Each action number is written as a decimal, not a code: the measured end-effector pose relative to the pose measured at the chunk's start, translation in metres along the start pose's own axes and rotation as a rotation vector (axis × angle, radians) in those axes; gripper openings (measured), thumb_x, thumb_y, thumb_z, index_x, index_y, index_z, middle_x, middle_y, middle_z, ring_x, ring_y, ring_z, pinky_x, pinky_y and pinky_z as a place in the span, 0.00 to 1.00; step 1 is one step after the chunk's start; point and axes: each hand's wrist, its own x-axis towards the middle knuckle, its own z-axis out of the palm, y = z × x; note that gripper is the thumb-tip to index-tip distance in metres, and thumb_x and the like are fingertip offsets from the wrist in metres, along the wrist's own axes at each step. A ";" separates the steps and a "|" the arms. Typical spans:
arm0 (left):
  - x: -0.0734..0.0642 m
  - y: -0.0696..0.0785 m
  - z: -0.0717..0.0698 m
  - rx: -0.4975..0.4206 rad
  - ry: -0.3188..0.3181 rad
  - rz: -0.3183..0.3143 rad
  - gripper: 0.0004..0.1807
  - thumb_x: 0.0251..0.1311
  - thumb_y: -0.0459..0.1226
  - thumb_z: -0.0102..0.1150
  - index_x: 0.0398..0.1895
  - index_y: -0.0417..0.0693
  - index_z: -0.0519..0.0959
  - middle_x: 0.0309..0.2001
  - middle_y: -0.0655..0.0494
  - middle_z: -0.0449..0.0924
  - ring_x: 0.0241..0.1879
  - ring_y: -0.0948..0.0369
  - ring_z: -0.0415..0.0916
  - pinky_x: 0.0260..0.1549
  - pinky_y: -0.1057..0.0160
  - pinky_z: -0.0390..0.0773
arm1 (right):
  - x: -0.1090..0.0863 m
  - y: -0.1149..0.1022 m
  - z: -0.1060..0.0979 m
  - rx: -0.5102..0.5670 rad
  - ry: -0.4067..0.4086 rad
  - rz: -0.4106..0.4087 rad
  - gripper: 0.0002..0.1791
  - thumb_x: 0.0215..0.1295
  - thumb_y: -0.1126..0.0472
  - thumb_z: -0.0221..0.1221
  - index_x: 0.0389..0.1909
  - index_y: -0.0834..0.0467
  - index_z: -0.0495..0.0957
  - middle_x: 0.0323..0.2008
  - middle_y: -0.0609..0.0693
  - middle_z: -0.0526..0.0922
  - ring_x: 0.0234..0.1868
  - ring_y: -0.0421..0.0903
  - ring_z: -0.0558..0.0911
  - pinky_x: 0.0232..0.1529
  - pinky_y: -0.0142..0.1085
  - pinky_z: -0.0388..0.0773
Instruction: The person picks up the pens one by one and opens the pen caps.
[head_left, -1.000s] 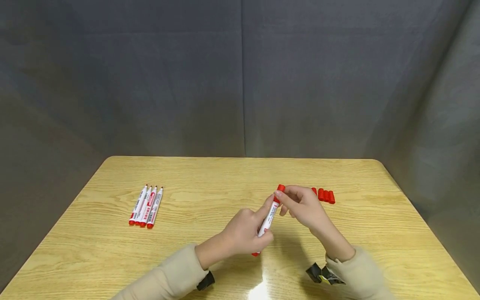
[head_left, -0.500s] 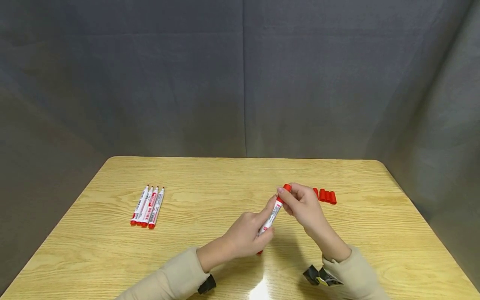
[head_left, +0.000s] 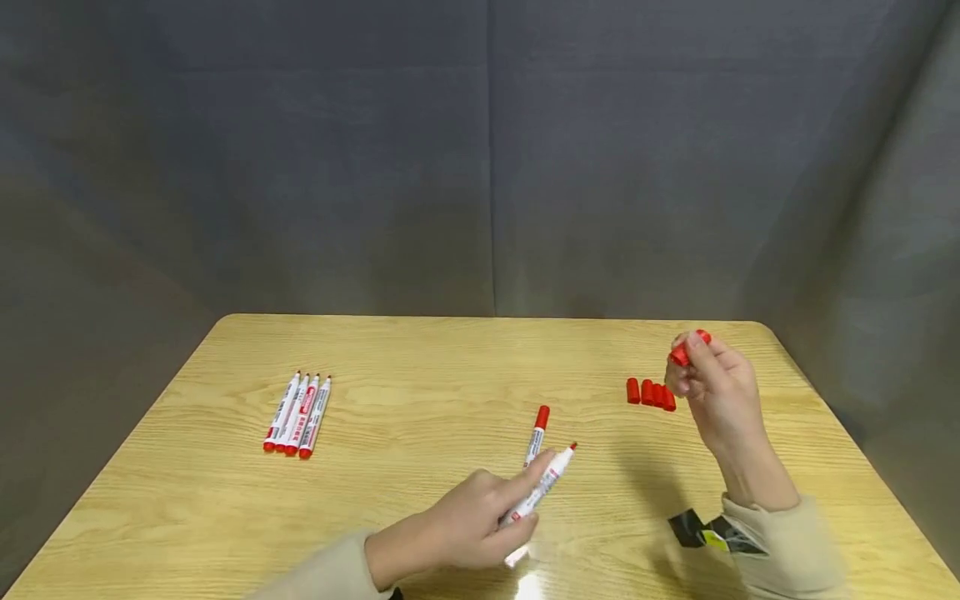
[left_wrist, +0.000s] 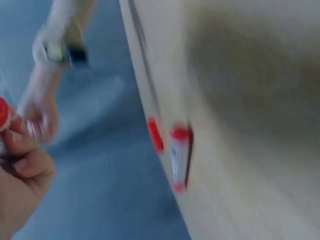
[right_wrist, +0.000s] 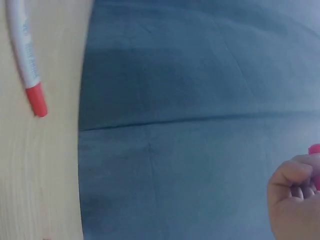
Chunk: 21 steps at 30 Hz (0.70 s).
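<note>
My left hand (head_left: pixel 476 521) grips a white marker (head_left: pixel 542 490) whose bare red tip points up and to the right. Behind it on the table lies a capped marker (head_left: pixel 542 418), its lower part overlapped by the hand and the held marker. My right hand (head_left: pixel 722 392) is raised at the right and pinches a red marker cap (head_left: pixel 681 354) between thumb and fingers. Just left of and below that hand, a row of several red caps (head_left: pixel 647 392) lies on the table. In the right wrist view the cap (right_wrist: pixel 315 149) shows partly at the frame's edge.
Several uncapped markers (head_left: pixel 296 415) lie side by side at the left of the wooden table (head_left: pixel 420 367), tips facing away. Grey cloth (head_left: pixel 337 183) hangs behind the table and at its sides.
The cap has come off the marker. My right hand has carried it up and to the right, past the row of caps, while my left hand has dropped slightly with the marker.
</note>
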 end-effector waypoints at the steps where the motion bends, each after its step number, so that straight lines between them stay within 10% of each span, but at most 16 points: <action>1: -0.002 -0.001 0.001 0.005 0.030 -0.010 0.32 0.57 0.28 0.44 0.65 0.25 0.52 0.11 0.62 0.63 0.10 0.80 0.52 0.09 0.84 0.59 | -0.002 -0.005 -0.004 -0.048 -0.002 0.004 0.14 0.69 0.69 0.44 0.26 0.64 0.75 0.19 0.49 0.71 0.17 0.42 0.62 0.19 0.32 0.51; 13: -0.014 -0.014 -0.017 -0.025 0.014 -0.189 0.34 0.60 0.31 0.49 0.67 0.32 0.50 0.16 0.58 0.71 0.11 0.79 0.57 0.09 0.79 0.64 | -0.016 -0.012 -0.003 -0.573 -0.080 0.217 0.07 0.66 0.64 0.51 0.33 0.62 0.76 0.23 0.49 0.79 0.21 0.42 0.77 0.21 0.30 0.71; 21: -0.028 -0.023 -0.040 0.025 0.077 -0.290 0.34 0.61 0.33 0.53 0.68 0.36 0.52 0.10 0.66 0.60 0.09 0.79 0.52 0.07 0.76 0.59 | -0.016 -0.011 -0.004 -0.649 -0.056 0.278 0.13 0.62 0.65 0.56 0.47 0.55 0.68 0.21 0.47 0.81 0.17 0.41 0.76 0.19 0.30 0.70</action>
